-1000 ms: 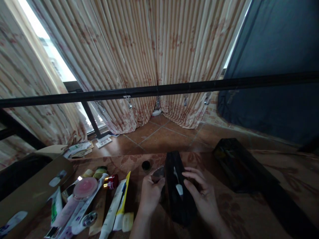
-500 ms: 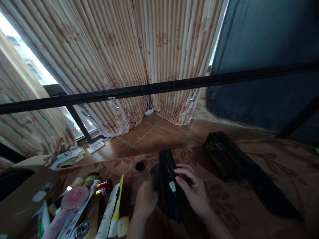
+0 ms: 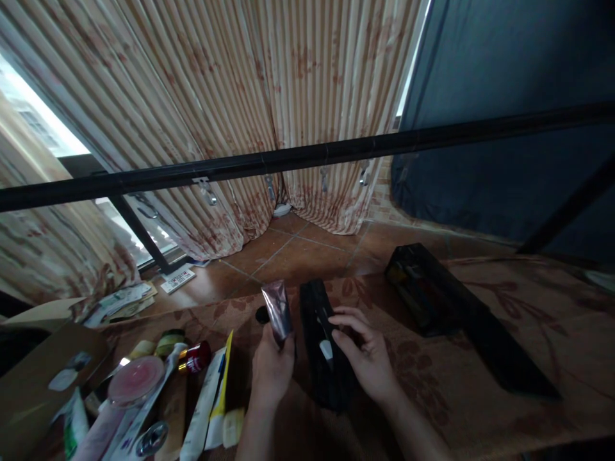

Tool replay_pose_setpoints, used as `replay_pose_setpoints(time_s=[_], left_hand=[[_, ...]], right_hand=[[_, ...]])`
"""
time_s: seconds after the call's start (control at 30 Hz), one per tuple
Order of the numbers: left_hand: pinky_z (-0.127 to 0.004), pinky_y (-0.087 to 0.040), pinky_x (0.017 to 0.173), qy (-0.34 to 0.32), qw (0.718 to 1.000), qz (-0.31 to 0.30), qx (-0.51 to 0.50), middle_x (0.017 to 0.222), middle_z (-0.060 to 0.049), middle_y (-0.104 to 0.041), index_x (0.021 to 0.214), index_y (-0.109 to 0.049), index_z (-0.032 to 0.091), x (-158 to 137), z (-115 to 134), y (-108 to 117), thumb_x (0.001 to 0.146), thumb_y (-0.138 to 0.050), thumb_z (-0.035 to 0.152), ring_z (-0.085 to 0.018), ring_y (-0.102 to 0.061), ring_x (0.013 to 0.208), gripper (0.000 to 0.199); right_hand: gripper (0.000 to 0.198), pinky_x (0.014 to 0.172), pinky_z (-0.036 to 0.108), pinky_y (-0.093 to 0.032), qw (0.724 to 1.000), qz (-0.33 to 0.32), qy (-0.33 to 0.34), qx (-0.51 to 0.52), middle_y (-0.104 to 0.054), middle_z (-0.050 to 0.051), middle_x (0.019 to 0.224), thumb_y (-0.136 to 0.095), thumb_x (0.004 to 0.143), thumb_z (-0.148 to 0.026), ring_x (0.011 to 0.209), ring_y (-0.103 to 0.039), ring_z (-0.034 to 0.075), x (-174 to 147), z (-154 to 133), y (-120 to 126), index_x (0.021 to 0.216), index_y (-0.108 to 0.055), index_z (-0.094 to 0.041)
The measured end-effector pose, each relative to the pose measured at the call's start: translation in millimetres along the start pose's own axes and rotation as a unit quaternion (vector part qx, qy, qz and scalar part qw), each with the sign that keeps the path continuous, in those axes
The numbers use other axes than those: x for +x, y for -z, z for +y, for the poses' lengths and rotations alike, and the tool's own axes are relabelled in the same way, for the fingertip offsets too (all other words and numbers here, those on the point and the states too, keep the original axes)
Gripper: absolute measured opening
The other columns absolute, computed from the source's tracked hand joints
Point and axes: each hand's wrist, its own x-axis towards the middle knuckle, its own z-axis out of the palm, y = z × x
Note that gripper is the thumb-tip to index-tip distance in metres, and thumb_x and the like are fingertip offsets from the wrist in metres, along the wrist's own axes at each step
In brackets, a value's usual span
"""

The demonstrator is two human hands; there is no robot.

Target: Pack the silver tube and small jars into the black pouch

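We cannot see the lower end of the shiny tube [image 3: 277,306] (the left hand [image 3: 273,366] covers it), and the left edge crops the cardboard box [image 3: 29,394].

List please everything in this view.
Curtains: several, beige, behind
Window: 1, white, left
Drape: 1, blue, right
Rail: 1, black, across
Papers: several, pale, left
Tiles: several, brown, middle
Carton: 1, brown, left
Tubes: several, mixed, left
Round container: 1, pink, left
Jar: 1, red, left
Cap: 1, black, centre
Cloth: 1, brown, front
Pouch: 1, black, centre
Open case: 1, black, right
Metallic tube: 1, pinkish, centre
Left hand: 1, bare, gripping metallic tube
Right hand: 1, bare, touching pouch
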Motion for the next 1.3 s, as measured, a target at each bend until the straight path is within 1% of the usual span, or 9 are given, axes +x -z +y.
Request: replay_pose_setpoints(time_s=[0.1, 0.23, 0.3, 0.4, 0.6, 0.83, 1.07, 1.2, 1.3], left_hand=[[-0.033, -0.044, 0.069, -0.021, 0.999, 0.005, -0.044, 0.077, -0.002, -0.066, 0.094, -0.060, 0.019, -1, 5, 0, 0.085, -0.059, 0.038, -0.022, -0.061, 0.071, 0.021], [-0.029, -0.044, 0.072, -0.024, 0.985, 0.027, -0.168, 0.081, 0.000, -0.066, 0.094, -0.064, 0.019, -2, 10, -2, 0.081, -0.061, 0.037, -0.019, -0.060, 0.077, 0.022], [-0.027, -0.044, 0.072, -0.005, 0.974, 0.038, -0.224, 0.083, 0.000, -0.066, 0.094, -0.067, 0.019, -4, 14, -2, 0.078, -0.063, 0.033, -0.018, -0.059, 0.079, 0.022], [-0.024, -0.044, 0.067, 0.025, 0.957, 0.052, -0.284, 0.076, 0.002, -0.064, 0.088, -0.069, 0.018, -6, 19, -1, 0.072, -0.066, 0.029, -0.015, -0.057, 0.072, 0.020], [-0.023, -0.048, 0.062, 0.063, 0.906, 0.021, -0.418, 0.081, -0.002, -0.070, 0.091, -0.071, 0.016, -10, 28, -1, 0.068, -0.072, 0.033, -0.015, -0.062, 0.069, 0.028], [-0.026, -0.053, 0.063, 0.099, 0.867, 0.027, -0.487, 0.090, -0.007, -0.073, 0.099, -0.072, 0.014, -10, 30, -3, 0.077, -0.067, 0.051, -0.018, -0.068, 0.077, 0.043], [-0.024, -0.052, 0.057, 0.120, 0.846, 0.051, -0.518, 0.080, -0.006, -0.074, 0.098, -0.071, 0.013, -10, 31, -2, 0.081, -0.064, 0.053, -0.017, -0.069, 0.068, 0.044], [-0.026, -0.054, 0.061, 0.136, 0.833, 0.056, -0.533, 0.082, -0.008, -0.075, 0.099, -0.071, 0.012, -12, 34, -3, 0.081, -0.064, 0.052, -0.019, -0.071, 0.072, 0.044], [-0.028, -0.054, 0.062, 0.131, 0.834, 0.059, -0.533, 0.079, -0.008, -0.074, 0.098, -0.071, 0.011, -14, 34, -3, 0.081, -0.063, 0.053, -0.019, -0.070, 0.070, 0.046]], right_hand=[[0.013, 0.081, 0.032, -0.052, 1.000, 0.000, 0.003, -0.004, -0.064, 0.007, 0.116, -0.064, 0.085, -0.027, 0.110, -0.063, 0.023, 1, -1, 0, 0.093, -0.075, -0.026], [0.013, 0.080, 0.031, -0.052, 1.000, 0.003, 0.008, -0.006, -0.065, 0.007, 0.114, -0.064, 0.085, -0.025, 0.109, -0.063, 0.022, 2, -2, 1, 0.092, -0.075, -0.026], [0.012, 0.080, 0.031, -0.051, 1.000, 0.002, 0.010, -0.010, -0.065, 0.006, 0.113, -0.065, 0.084, -0.024, 0.108, -0.063, 0.022, 2, -2, 1, 0.092, -0.074, -0.026], [0.013, 0.079, 0.031, -0.051, 1.000, 0.002, 0.011, -0.014, -0.065, 0.006, 0.113, -0.065, 0.084, -0.023, 0.107, -0.063, 0.021, 2, -3, 1, 0.092, -0.074, -0.026], [0.013, 0.079, 0.031, -0.051, 1.000, 0.004, 0.013, -0.017, -0.065, 0.006, 0.115, -0.065, 0.084, -0.024, 0.107, -0.063, 0.021, 2, -2, 2, 0.092, -0.074, -0.027], [0.012, 0.082, 0.033, -0.052, 1.000, 0.007, 0.012, -0.022, -0.065, 0.007, 0.115, -0.065, 0.084, -0.027, 0.108, -0.063, 0.022, 1, -2, 2, 0.092, -0.075, -0.026], [0.013, 0.086, 0.034, -0.052, 1.000, 0.003, -0.002, -0.024, -0.065, 0.006, 0.117, -0.065, 0.086, -0.031, 0.110, -0.063, 0.023, -1, 1, 3, 0.093, -0.076, -0.027], [0.014, 0.087, 0.035, -0.051, 1.000, 0.004, -0.009, -0.030, -0.064, 0.007, 0.119, -0.067, 0.086, -0.034, 0.114, -0.061, 0.024, -2, 5, 3, 0.094, -0.076, -0.027], [0.015, 0.090, 0.036, -0.050, 0.999, -0.006, -0.014, -0.032, -0.064, 0.007, 0.121, -0.067, 0.086, -0.035, 0.115, -0.061, 0.025, -3, 7, 5, 0.094, -0.076, -0.027]])
